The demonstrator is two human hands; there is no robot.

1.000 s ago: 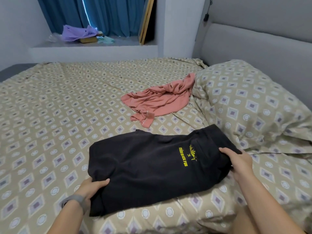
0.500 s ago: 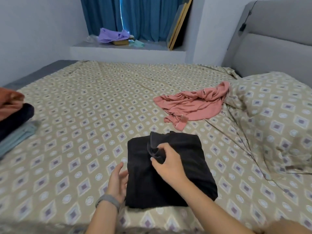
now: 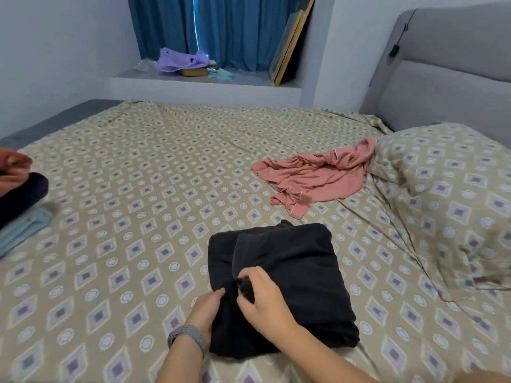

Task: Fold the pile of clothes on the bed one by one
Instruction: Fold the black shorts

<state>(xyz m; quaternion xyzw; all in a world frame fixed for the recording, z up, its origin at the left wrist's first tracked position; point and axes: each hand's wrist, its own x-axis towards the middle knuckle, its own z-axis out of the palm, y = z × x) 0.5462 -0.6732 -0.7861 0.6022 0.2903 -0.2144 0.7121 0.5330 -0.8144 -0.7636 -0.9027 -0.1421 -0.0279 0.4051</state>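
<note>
- The black garment [image 3: 287, 286] lies folded into a thick square on the patterned bed sheet [image 3: 124, 244], directly beneath both hands.
- The right hand [image 3: 265, 302] rests on top of it; its thumb and curled fingers pinch a small bunch of the black cloth at a loose top flap.
- The left hand [image 3: 206, 306], a grey band [image 3: 188, 337] on its wrist, lies just left of the right fingers, its fingers fairly straight and pressing against the garment's left edge without gripping it.
- Well beyond the fingertips and to their right, a crumpled pink garment [image 3: 318, 175] lies unfolded, touching the pillow [image 3: 448, 194].
- Far left of the fingers, at the frame's edge, sits a stack of folded clothes [image 3: 19, 205]: orange on top, dark in the middle, pale blue below.
</note>
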